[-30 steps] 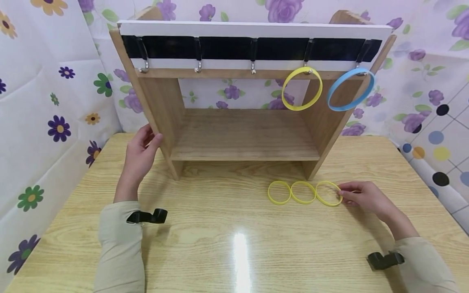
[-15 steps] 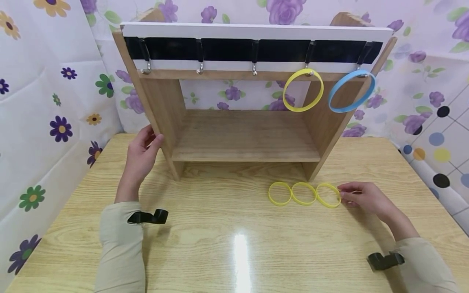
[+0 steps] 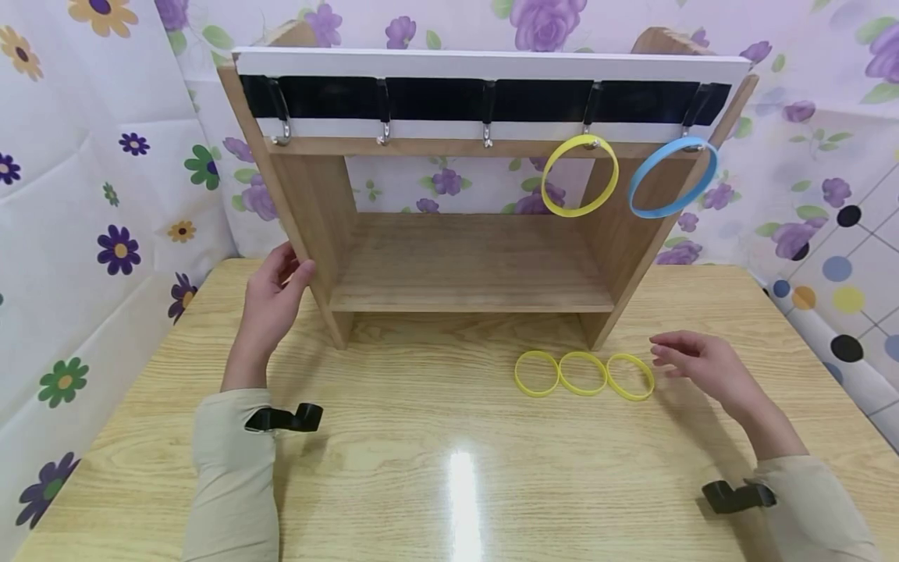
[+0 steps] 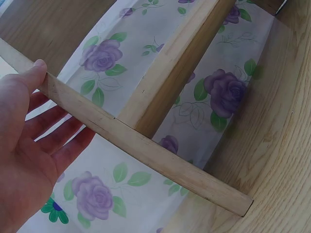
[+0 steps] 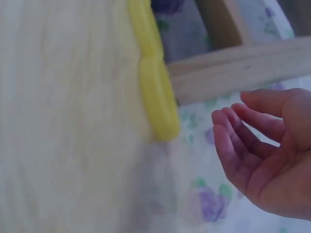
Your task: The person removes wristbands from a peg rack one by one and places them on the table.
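My left hand (image 3: 270,304) grips the left side panel of a wooden shelf unit (image 3: 470,265), the thumb on its front edge and the fingers behind. The left wrist view shows that side panel (image 4: 160,155) between thumb and fingers. Over the table, a little right of the rings, my right hand (image 3: 709,375) holds nothing, its fingers loosely bent. Three yellow rings (image 3: 635,399) lie in a touching row in front of the shelf; the right wrist view shows a yellow ring (image 5: 158,99) apart from the fingers. From the hooks hang a yellow ring (image 3: 572,213) and a blue ring (image 3: 656,213).
A white board with a black strip (image 3: 435,99) spans the top of the shelf and carries several metal hooks (image 3: 488,139). Three hooks on the left hold no ring. The shelf stands on a wood-grain table (image 3: 379,453), with flowered cloth (image 3: 787,140) behind and at the sides.
My right hand has let go of the rightmost yellow ring and lifted slightly off it. The three rings stay in their row, and the left hand keeps its place on the shelf.
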